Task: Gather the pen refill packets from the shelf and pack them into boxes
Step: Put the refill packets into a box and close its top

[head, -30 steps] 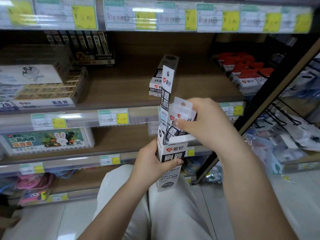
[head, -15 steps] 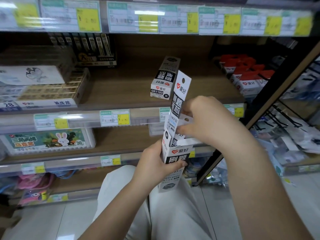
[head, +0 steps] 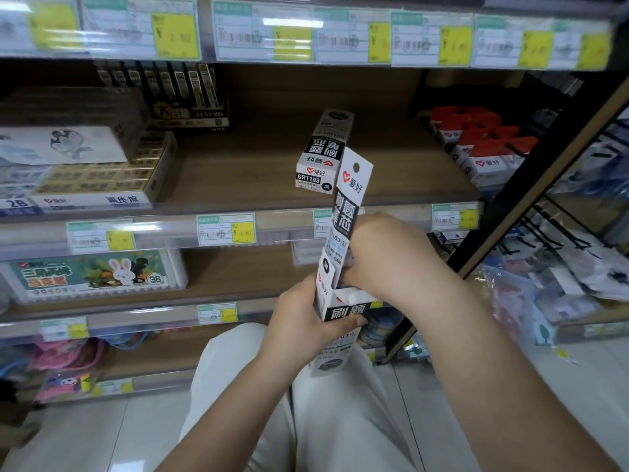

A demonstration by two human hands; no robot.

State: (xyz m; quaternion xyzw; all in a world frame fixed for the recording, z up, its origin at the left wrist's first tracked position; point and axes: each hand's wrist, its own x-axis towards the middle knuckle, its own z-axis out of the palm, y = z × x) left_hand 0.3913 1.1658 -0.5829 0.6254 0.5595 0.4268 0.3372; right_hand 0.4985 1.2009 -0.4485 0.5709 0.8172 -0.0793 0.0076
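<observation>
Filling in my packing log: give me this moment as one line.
left hand: grips open refill box | right hand: pushing refill packets into box | box lid flap: up | second box: lying on shelf

— What's on that wooden shelf (head: 238, 172) in front of me?

— One black-and-white refill box (head: 321, 155) lying near the middle, red-topped boxes (head: 483, 144) far right, an eraser tray (head: 98, 178) at left, a dark pencil display (head: 183, 97) behind it.

— And below?

— On the lower shelf (head: 238, 274), a clear rabbit-print case (head: 95, 274) at left.
</observation>
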